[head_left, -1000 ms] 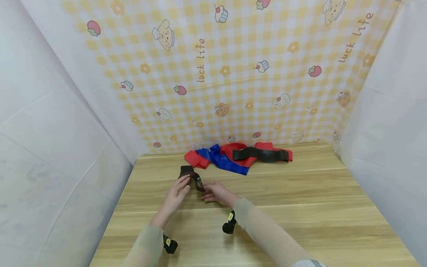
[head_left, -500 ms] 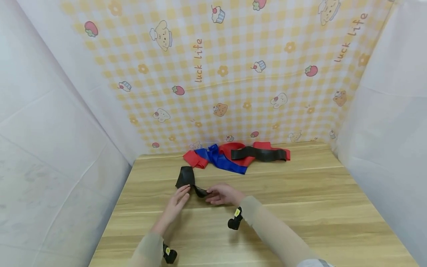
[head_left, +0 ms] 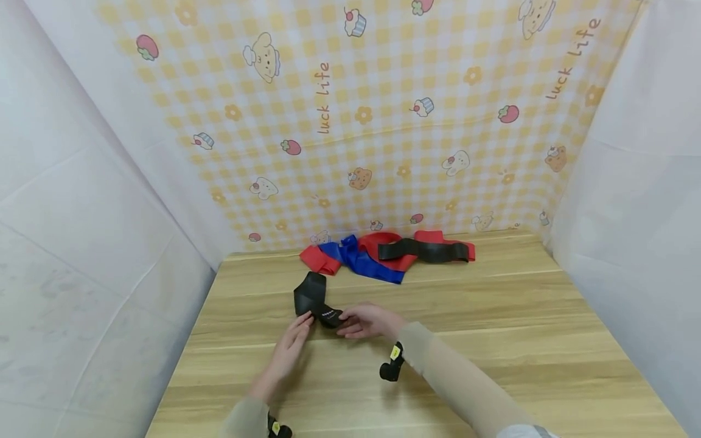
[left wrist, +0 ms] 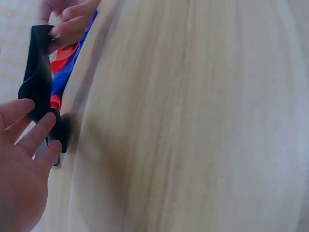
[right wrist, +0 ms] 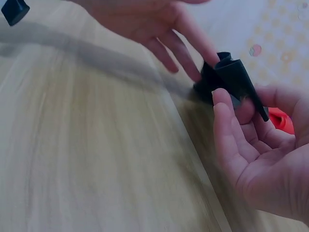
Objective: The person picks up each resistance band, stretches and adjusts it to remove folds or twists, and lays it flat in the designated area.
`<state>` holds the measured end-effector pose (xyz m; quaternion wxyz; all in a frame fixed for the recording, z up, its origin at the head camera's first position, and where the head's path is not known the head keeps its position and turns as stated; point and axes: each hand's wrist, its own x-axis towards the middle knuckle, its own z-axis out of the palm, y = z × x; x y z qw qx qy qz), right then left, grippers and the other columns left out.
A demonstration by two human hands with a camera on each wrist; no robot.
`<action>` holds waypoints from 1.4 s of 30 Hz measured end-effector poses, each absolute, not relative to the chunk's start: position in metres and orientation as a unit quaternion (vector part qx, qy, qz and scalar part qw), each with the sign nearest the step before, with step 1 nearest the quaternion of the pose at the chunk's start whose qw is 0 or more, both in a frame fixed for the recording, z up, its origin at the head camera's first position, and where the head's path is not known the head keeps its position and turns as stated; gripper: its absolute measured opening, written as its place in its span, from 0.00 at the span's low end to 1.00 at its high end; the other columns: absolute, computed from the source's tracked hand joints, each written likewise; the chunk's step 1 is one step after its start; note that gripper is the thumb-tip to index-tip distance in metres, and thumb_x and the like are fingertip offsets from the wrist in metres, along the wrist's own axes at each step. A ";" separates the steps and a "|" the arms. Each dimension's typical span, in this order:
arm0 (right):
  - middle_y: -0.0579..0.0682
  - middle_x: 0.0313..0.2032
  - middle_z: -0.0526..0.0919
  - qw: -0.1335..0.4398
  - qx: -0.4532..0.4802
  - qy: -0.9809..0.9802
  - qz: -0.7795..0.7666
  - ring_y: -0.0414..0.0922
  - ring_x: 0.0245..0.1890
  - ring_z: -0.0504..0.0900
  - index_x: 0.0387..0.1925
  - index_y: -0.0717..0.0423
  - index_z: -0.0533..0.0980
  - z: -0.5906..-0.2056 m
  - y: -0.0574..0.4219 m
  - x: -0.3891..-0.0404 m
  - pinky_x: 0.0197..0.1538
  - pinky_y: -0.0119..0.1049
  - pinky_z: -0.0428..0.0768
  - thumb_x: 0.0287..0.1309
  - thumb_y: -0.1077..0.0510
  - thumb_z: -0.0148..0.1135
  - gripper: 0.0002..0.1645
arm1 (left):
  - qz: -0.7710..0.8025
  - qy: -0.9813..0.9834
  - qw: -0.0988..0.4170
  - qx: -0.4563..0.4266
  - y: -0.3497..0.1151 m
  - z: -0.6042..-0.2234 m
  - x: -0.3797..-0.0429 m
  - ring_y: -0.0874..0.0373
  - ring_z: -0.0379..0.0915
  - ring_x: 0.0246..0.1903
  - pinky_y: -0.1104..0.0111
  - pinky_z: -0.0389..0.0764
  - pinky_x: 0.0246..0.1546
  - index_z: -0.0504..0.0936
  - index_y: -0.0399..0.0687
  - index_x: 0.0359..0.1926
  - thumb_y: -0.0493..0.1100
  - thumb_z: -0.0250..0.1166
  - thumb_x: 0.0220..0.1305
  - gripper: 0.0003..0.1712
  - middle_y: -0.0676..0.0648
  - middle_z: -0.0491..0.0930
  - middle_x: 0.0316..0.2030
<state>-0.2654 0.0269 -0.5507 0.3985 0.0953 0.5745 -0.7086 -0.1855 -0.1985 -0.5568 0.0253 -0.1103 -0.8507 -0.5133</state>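
Note:
A black resistance band (head_left: 310, 293) with small white print lies half folded on the wooden table, its near end raised toward my right hand. That end is pinched between thumb and fingers of my right hand (head_left: 366, 321), seen closer in the right wrist view. My left hand (head_left: 291, 344) has its fingers extended, their tips touching the near left edge of the band. In the left wrist view those fingers are spread against the dark strip (left wrist: 41, 79).
Along the back of the table (head_left: 493, 316) lie red bands (head_left: 320, 260), a blue band (head_left: 364, 264) and another black band (head_left: 432, 252). A patterned cloth (head_left: 361, 134) hangs behind, with white sheets (head_left: 93, 243) at both sides.
My right hand has taken hold of the band's end and drawn it right and slightly nearer. The band has unfolded and its print faces up. My left hand has slid slightly nearer.

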 end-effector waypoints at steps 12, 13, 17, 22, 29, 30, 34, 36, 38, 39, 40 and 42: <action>0.52 0.26 0.84 0.397 0.043 0.595 -0.698 0.44 0.27 0.85 0.31 0.56 0.76 -0.540 0.020 -0.254 0.33 0.36 0.84 0.58 0.61 0.61 0.03 | -0.526 -0.843 0.092 -0.067 -0.186 -0.558 -0.179 0.43 0.64 0.56 0.63 0.68 0.53 0.75 0.23 0.56 0.40 0.50 0.75 0.21 0.35 0.56 0.58; 0.52 0.25 0.84 0.394 0.038 0.597 -0.698 0.44 0.26 0.85 0.30 0.56 0.76 -0.539 0.020 -0.253 0.32 0.36 0.84 0.58 0.61 0.61 0.02 | -0.527 -0.843 0.094 -0.057 -0.185 -0.558 -0.179 0.44 0.64 0.54 0.66 0.67 0.50 0.74 0.23 0.56 0.41 0.49 0.76 0.22 0.37 0.58 0.54; 0.52 0.24 0.84 0.386 0.021 0.601 -0.700 0.44 0.25 0.85 0.32 0.57 0.76 -0.535 0.023 -0.248 0.30 0.35 0.83 0.57 0.62 0.61 0.02 | -0.538 -0.841 0.052 -0.003 -0.182 -0.557 -0.181 0.44 0.64 0.55 0.65 0.66 0.55 0.70 0.25 0.61 0.49 0.45 0.78 0.30 0.37 0.64 0.49; 0.53 0.26 0.84 0.388 0.005 0.607 -0.694 0.44 0.25 0.85 0.34 0.56 0.74 -0.531 0.025 -0.243 0.28 0.34 0.82 0.57 0.62 0.61 0.04 | -0.591 -0.803 -0.048 0.058 -0.177 -0.557 -0.184 0.41 0.67 0.55 0.52 0.70 0.55 0.69 0.30 0.62 0.62 0.35 0.76 0.40 0.34 0.72 0.54; 0.59 0.32 0.85 0.372 -0.022 0.638 -0.673 0.44 0.24 0.84 0.30 0.55 0.74 -0.529 0.025 -0.234 0.27 0.33 0.82 0.56 0.63 0.62 0.04 | -0.768 -0.623 -0.117 0.089 -0.168 -0.554 -0.195 0.47 0.69 0.56 0.57 0.68 0.58 0.62 0.39 0.68 0.73 0.36 0.69 0.46 0.38 0.71 0.59; 0.58 0.31 0.85 0.372 -0.024 0.640 -0.672 0.44 0.24 0.84 0.29 0.55 0.74 -0.528 0.024 -0.232 0.27 0.33 0.82 0.56 0.63 0.62 0.04 | -0.787 -0.597 -0.122 0.092 -0.168 -0.553 -0.198 0.46 0.65 0.61 0.56 0.64 0.62 0.58 0.39 0.70 0.73 0.36 0.68 0.48 0.36 0.67 0.63; 0.54 0.29 0.84 0.373 -0.029 0.640 -0.671 0.44 0.24 0.84 0.31 0.56 0.74 -0.525 0.024 -0.226 0.27 0.33 0.81 0.56 0.64 0.63 0.04 | -0.849 -0.507 -0.129 0.078 -0.166 -0.550 -0.210 0.43 0.43 0.72 0.55 0.47 0.70 0.40 0.33 0.74 0.71 0.35 0.70 0.52 0.31 0.45 0.72; 0.53 0.29 0.84 0.374 -0.028 0.641 -0.669 0.44 0.24 0.84 0.33 0.57 0.75 -0.523 0.025 -0.224 0.26 0.32 0.81 0.56 0.64 0.63 0.04 | -0.862 -0.485 -0.131 0.068 -0.166 -0.550 -0.216 0.45 0.41 0.72 0.57 0.46 0.71 0.36 0.33 0.74 0.69 0.33 0.71 0.51 0.33 0.43 0.73; 0.52 0.29 0.84 0.374 -0.031 0.648 -0.663 0.43 0.23 0.84 0.36 0.58 0.76 -0.521 0.025 -0.222 0.25 0.32 0.81 0.56 0.64 0.64 0.06 | -0.867 -0.476 -0.132 0.065 -0.167 -0.549 -0.221 0.48 0.47 0.71 0.59 0.51 0.70 0.38 0.35 0.75 0.69 0.32 0.72 0.49 0.36 0.50 0.73; 0.52 0.29 0.85 0.374 -0.033 0.652 -0.659 0.43 0.23 0.84 0.38 0.59 0.76 -0.520 0.026 -0.221 0.24 0.32 0.80 0.56 0.64 0.65 0.07 | -0.867 -0.476 -0.134 0.065 -0.167 -0.548 -0.223 0.50 0.52 0.70 0.60 0.55 0.68 0.39 0.37 0.75 0.69 0.32 0.71 0.48 0.38 0.55 0.71; 0.53 0.30 0.85 0.375 -0.034 0.656 -0.655 0.43 0.23 0.83 0.39 0.59 0.77 -0.520 0.027 -0.221 0.24 0.32 0.80 0.56 0.64 0.65 0.08 | -0.869 -0.473 -0.135 0.061 -0.168 -0.547 -0.224 0.50 0.55 0.69 0.61 0.58 0.67 0.39 0.38 0.75 0.70 0.32 0.71 0.48 0.40 0.60 0.70; 0.54 0.31 0.85 0.373 -0.043 0.667 -0.643 0.43 0.23 0.83 0.40 0.60 0.78 -0.519 0.028 -0.219 0.25 0.32 0.80 0.56 0.64 0.66 0.10 | -0.876 -0.457 -0.141 0.059 -0.168 -0.543 -0.227 0.50 0.58 0.68 0.61 0.63 0.63 0.41 0.41 0.76 0.71 0.34 0.70 0.48 0.42 0.65 0.67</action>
